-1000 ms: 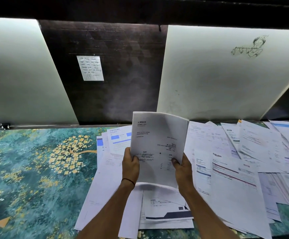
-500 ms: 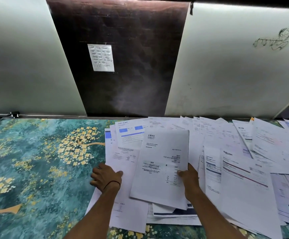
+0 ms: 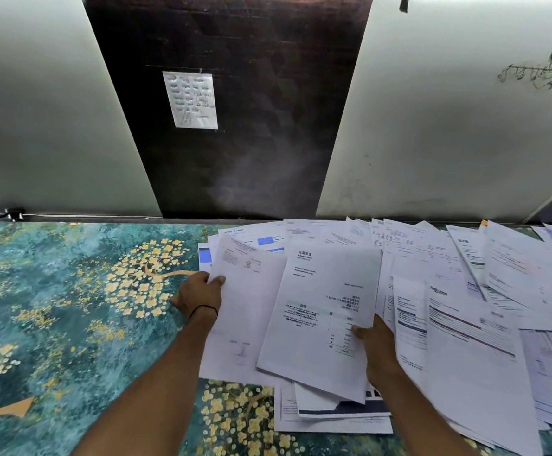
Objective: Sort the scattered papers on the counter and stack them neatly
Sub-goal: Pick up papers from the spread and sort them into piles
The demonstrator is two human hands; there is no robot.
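Note:
Several white printed papers (image 3: 459,278) lie scattered and overlapping across the right half of the counter (image 3: 54,307). My right hand (image 3: 375,343) pinches the lower right edge of a thin bundle of sheets (image 3: 324,311), which lies tilted on the pile. My left hand (image 3: 199,292) grips the left edge of a large white sheet (image 3: 248,324) at the pile's left side, thumb on top of the paper.
The counter has a teal cover with yellow flower trees. A dark wall panel with a taped handwritten note (image 3: 190,100) stands behind, flanked by pale boards. A black cable clip (image 3: 14,213) sits at the far left back edge.
The bundle, held upright in both hands a second ago, now lies on the pile under my right hand. My left hand let go of it and took the edge of the left sheet.

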